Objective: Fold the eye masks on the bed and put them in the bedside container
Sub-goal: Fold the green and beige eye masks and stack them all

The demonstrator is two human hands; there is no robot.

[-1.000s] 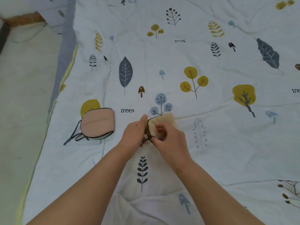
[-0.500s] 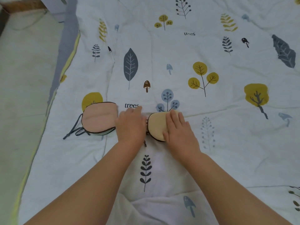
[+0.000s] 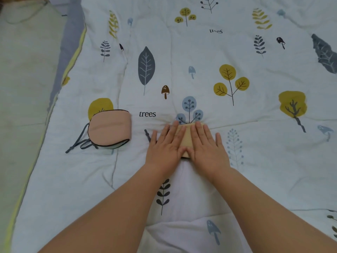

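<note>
Both hands flat, fingers spread, palms down: left hand [image 3: 165, 150] and right hand [image 3: 207, 147] press side by side on the beige eye mask [image 3: 186, 138], nothing gripped. Mask is mostly hidden beneath them, only a strip showing between the hands. It lies on the white leaf-print quilt [image 3: 237, 161]. Pink eye mask [image 3: 110, 129], folded, dark-edged, sits well left of the hands, grey strap [image 3: 80, 143] trailing off its left side. Pale floor [image 3: 23, 88] left of bed.

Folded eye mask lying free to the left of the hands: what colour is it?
Pink with dark edge piping and a grey strap, clearest in the head view.
</note>
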